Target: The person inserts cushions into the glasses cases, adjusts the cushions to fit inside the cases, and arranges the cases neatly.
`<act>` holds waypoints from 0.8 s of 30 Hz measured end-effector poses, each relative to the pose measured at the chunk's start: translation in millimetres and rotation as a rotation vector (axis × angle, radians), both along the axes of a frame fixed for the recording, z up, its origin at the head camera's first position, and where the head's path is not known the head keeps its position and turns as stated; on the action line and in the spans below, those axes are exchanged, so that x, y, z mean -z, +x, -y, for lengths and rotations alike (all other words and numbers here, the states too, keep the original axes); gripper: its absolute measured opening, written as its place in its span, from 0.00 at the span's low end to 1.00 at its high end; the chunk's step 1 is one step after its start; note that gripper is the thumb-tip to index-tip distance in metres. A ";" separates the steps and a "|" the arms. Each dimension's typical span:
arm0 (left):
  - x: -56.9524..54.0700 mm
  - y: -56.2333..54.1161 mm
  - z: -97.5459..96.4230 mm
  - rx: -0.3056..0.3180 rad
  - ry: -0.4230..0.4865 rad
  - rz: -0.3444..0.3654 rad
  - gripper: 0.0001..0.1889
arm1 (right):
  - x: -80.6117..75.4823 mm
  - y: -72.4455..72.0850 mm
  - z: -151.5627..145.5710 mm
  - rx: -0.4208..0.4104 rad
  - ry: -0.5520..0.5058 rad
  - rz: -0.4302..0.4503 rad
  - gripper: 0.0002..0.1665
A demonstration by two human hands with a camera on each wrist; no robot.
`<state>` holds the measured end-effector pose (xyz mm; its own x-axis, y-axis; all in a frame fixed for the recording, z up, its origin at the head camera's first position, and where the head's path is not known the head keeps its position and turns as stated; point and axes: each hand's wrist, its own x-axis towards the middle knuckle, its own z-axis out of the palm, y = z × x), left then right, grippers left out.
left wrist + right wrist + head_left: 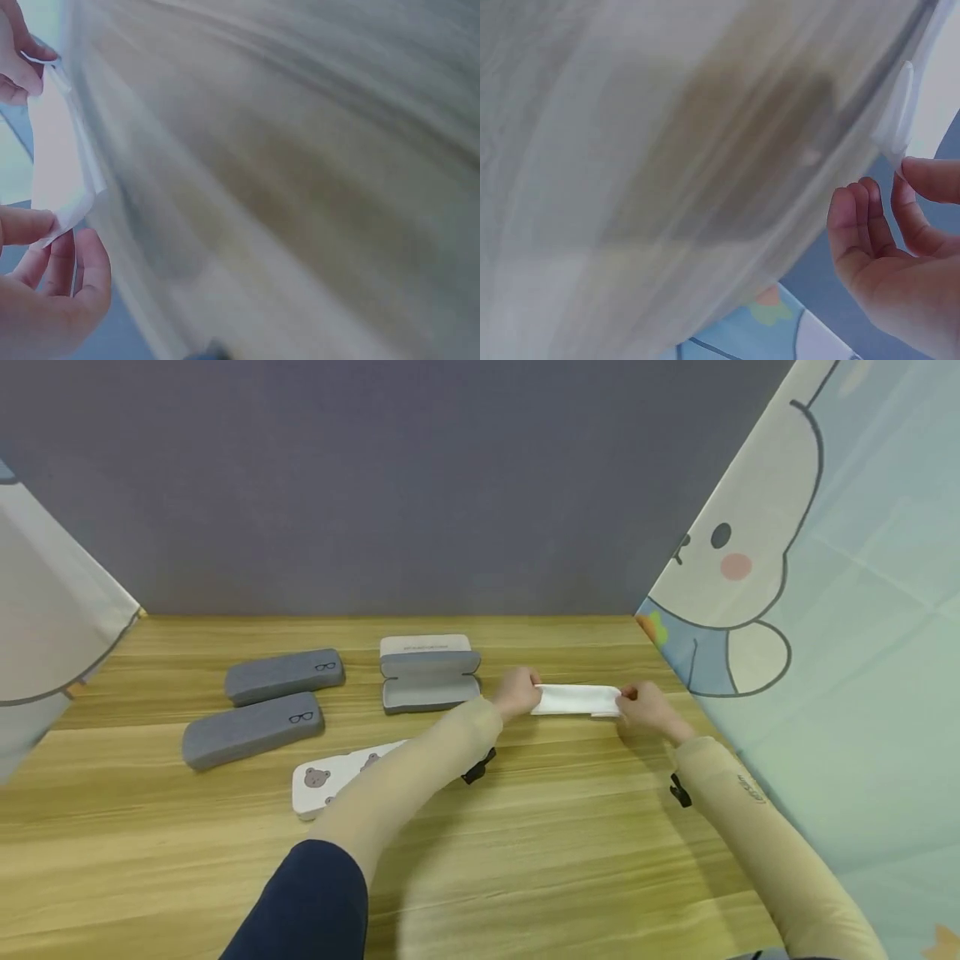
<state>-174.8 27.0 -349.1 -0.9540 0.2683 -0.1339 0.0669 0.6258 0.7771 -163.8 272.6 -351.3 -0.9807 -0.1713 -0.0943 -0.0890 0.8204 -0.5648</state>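
Note:
A folded white cloth (pixel 576 699) is stretched out flat between both hands, above the right half of the wooden table. My left hand (pixel 517 693) pinches its left end; in the left wrist view the thumb lies on top and fingers beneath. At the opposite end my right hand (pixel 647 708) pinches a corner between thumb and index finger, its other fingers loosely bent, as the right wrist view shows. Folded layers show along one long edge. Just left of the left hand, a grey glasses case (pixel 431 693) stands with its lid raised, showing a pale lining.
Two closed grey glasses cases (pixel 281 677) with small glasses prints lie at the left. A white bear-print case (pixel 341 777) is partly hidden under the left forearm. A grey panel (pixel 390 485) stands behind the table (pixel 525 860); a cartoon-print curtain (pixel 862 652) hangs at the right.

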 end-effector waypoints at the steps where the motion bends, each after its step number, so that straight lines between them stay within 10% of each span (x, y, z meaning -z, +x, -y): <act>1: -4.2 0.7 2.8 0.010 0.024 0.007 0.14 | -3.2 0.1 0.7 -0.001 -0.005 -0.005 0.22; 24: -70.9 14.5 82.0 -0.015 0.072 -0.117 0.13 | -64.2 4.7 49.6 -0.039 -0.105 -0.110 0.24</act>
